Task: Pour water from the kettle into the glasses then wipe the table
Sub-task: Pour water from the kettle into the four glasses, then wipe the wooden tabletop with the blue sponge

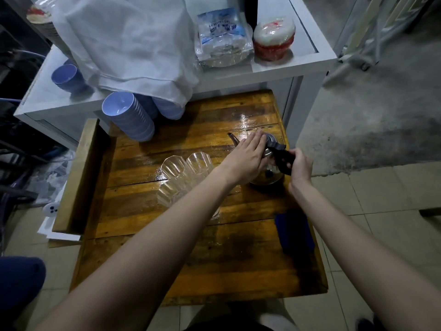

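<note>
A steel kettle [269, 174] with a black handle stands on the wooden table [214, 259] at its right side, spout pointing left. My right hand [301, 164] is closed around the handle. My left hand [248, 156] lies flat on the kettle's lid, fingers together. Three clear ribbed glasses sit left of the kettle: two side by side [173, 165] [200, 161] and one nearer me [171, 193], partly hidden by my left forearm. A blue cloth [294, 231] lies at the table's right edge. Wet patches shine on the wood.
A stack of blue bowls [128, 115] lies tilted at the table's back left. Behind stands a white cabinet [298, 65] with a white cloth, a plastic bag and a red-and-white container. A wooden board [78, 175] leans along the left edge.
</note>
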Available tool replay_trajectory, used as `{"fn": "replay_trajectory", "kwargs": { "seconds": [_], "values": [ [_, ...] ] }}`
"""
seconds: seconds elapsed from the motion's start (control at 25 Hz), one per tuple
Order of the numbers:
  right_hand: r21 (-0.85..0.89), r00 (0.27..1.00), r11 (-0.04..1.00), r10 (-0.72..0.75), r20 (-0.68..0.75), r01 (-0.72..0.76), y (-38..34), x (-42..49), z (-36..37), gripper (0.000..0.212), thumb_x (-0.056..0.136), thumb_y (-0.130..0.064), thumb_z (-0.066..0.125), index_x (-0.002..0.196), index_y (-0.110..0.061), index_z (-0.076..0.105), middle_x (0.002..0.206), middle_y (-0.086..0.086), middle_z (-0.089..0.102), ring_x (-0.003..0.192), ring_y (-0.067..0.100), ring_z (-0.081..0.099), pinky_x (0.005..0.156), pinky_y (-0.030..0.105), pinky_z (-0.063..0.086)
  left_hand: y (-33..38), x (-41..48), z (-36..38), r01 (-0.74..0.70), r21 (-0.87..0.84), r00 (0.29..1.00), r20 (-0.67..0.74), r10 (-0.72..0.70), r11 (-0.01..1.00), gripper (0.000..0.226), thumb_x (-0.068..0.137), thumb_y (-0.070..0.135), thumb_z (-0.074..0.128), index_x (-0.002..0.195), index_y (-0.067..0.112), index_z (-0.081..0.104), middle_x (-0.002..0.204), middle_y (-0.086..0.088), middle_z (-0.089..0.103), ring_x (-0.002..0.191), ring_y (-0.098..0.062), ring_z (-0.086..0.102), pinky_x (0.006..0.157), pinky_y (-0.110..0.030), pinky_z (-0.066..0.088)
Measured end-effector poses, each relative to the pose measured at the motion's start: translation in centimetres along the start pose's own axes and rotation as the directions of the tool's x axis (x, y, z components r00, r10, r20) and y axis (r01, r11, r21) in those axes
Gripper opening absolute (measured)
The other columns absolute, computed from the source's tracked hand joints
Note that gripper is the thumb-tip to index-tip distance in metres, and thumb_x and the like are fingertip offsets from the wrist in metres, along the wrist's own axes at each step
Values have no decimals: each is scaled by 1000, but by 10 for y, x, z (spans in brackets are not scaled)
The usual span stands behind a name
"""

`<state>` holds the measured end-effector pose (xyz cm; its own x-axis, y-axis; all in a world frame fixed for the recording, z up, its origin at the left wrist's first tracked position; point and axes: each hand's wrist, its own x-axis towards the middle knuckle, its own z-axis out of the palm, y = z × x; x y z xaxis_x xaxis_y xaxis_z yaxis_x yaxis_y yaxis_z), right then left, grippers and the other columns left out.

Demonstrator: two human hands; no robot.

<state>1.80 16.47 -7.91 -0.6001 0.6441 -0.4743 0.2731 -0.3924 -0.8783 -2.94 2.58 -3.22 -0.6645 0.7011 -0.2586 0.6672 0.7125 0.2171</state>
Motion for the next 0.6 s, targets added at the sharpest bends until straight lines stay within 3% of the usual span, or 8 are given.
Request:
{"fn": "replay_trajectory", "kwargs": {
  "seconds": [0.24, 0.32, 0.44, 0.52, 0.6],
  "values": [
    [7, 998, 1000, 16, 62, -16, 13, 4, -6, 22, 92, -19, 47, 74, -19, 60, 74, -1, 59, 66, 9, 54, 59, 24, 45, 6, 4, 16, 13, 89, 999, -30, -11, 996, 65, 103, 39, 21, 151, 5, -4, 160, -15, -9, 148, -26, -9, 122, -40, 4],
    [-39, 995, 999, -29, 96, 33, 12, 4, -10, 25, 94, -19, 46, 75, -20, 61, 74, -1, 60, 67, 10, 56, 59, 23, 47, 9, 3, 19, 33, 105, 998, -59, -27, 994, 64, 103, 40, 19, 151, 5, -4, 160, -16, -8, 148, -26, -9, 122, -40, 4],
    [-243, 965, 950, -145, 220, 199, 14, 10, -26, 21, 97, -23, 48, 86, -17, 65, 83, -2, 64, 79, 9, 61, 58, 11, 46, 14, 0, 23, 56, 63, 993, -103, -49, 996, 62, 103, 39, 17, 151, 6, -3, 160, -15, -6, 148, -24, -8, 122, -39, 4],
    [-406, 932, 849, -245, 267, 339, 26, 12, -45, 18, 94, -27, 54, 105, -17, 65, 102, 1, 65, 97, 16, 61, 73, 16, 48, 19, -10, 30, 47, 7, 987, -151, -46, 999, 61, 103, 39, 17, 151, 7, -1, 160, -13, -5, 148, -23, -8, 122, -39, 4],
    [-496, 895, 747, -340, 288, 443, 47, 0, -66, 29, 93, -26, 56, 121, -18, 59, 119, -1, 58, 111, 18, 54, 89, 28, 46, 26, -28, 43, 20, -63, 982, -186, -31, 998, 60, 103, 37, 20, 152, 9, -2, 161, -11, -6, 148, -21, -9, 122, -37, 1]
  ]
}}
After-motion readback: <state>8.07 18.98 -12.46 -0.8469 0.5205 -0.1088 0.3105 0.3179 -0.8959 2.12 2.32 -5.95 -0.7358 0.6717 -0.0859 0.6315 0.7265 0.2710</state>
